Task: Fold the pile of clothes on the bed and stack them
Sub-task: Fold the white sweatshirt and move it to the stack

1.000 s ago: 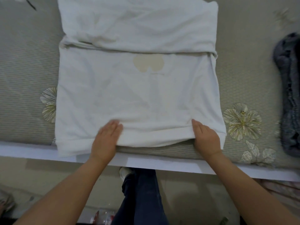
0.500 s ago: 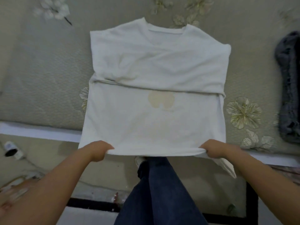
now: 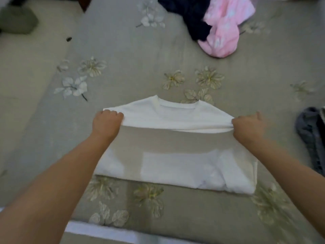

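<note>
Gripping the white shirt (image 3: 177,113) mid-bed (image 3: 123,50), I had my left hand (image 3: 106,120) and right hand (image 3: 247,125) with fingers curled on its hem, mid-fold. The pink garment (image 3: 223,30), dark garment (image 3: 190,13) and grey garment (image 3: 309,136) lay unfolded; I saw no stack.

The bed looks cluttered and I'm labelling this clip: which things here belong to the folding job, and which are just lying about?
Part of the job:
- white T-shirt, gripped by the left hand and right hand
- pink garment and dark navy garment, unfolded
- grey garment at the right edge

Just lying about:
- olive green object, top left
- small dark speck on the bedspread
</note>
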Tool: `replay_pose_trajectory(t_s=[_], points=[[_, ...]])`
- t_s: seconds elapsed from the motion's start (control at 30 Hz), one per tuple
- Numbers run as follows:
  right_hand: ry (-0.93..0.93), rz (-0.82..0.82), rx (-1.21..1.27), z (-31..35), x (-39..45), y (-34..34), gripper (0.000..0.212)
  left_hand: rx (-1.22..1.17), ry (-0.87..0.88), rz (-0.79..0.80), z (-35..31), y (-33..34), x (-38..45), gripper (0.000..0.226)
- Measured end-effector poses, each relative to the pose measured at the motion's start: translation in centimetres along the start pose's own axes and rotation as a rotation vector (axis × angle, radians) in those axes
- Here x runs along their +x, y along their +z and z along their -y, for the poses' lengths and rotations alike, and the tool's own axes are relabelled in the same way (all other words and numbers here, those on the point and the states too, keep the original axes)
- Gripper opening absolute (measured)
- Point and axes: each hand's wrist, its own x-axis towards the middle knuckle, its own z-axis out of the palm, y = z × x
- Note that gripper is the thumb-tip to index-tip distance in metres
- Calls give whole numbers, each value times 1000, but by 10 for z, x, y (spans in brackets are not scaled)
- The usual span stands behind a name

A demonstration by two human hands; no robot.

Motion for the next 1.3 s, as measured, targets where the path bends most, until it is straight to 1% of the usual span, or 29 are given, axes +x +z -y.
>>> replay_pose_trajectory(t_s=[0.03,0.07,0.1,0.17,0.2,0.27,0.3,0.37,0.4,0.43,0.47,0.53,0.6,0.63,0.67,0.7,0.73,0.8,0.83,0.9,0.97,1.03,1.07,1.1,1.2,1.23,1.3], points=[[23,10,16,-3,19,-6,28,7,9,-29,1,-5,22,13],[51,18,40,-4,39,-11,28,0,-1,-18,3,-5,46,13],[83,23,63,-4,59,-14,28,-5,-49,-13,3,-5,70,20],[154,-16,110,1,93,-10,33,18,-181,-107,3,6,110,35],[195,-53,145,6,106,-3,40,41,-240,-134,2,11,125,40],[236,-63,234,20,121,21,56,28,-295,-81,-9,28,140,48],[215,-66,289,30,121,36,58,-19,-292,-37,-17,41,140,52],[130,-73,392,52,109,69,52,-98,-224,64,-38,74,125,53],[109,-69,416,59,98,85,48,-152,-163,81,-49,95,111,50],[113,-51,440,63,86,102,49,-201,-97,103,-62,114,95,46],[136,-24,474,65,71,117,55,-260,-42,185,-74,126,80,47],[224,61,523,58,41,146,63,-328,28,293,-91,143,56,68],[318,124,552,42,15,169,62,-372,-24,426,-101,149,42,89],[384,160,604,34,3,178,65,-388,-70,459,-104,148,40,94],[474,200,695,29,-7,182,71,-406,-99,454,-109,144,42,94],[582,198,788,26,-15,182,76,-413,-75,407,-115,141,46,91],[683,206,857,24,-20,180,75,-399,6,344,-125,139,51,82],[831,246,993,26,-25,175,56,-345,221,214,-154,133,71,55],[882,256,1072,29,-26,176,49,-333,314,202,-172,125,86,48],[926,270,1186,30,-27,181,43,-312,485,134,-220,104,114,47],[884,306,1223,27,-27,187,41,-244,649,121,-272,86,140,52],[811,347,1287,19,-29,191,38,-171,728,202,-316,70,165,56],[786,365,1342,15,-34,195,35,-125,767,194,-336,65,174,57],[764,382,1409,10,-41,197,30,-79,809,175,-355,60,181,57],[745,452,1563,0,-71,205,13,81,932,210,-394,59,185,64],[749,480,1574,-4,-81,208,12,117,948,207,-403,57,182,60],[724,504,1517,-13,-94,217,21,154,955,224,-414,51,176,44]])
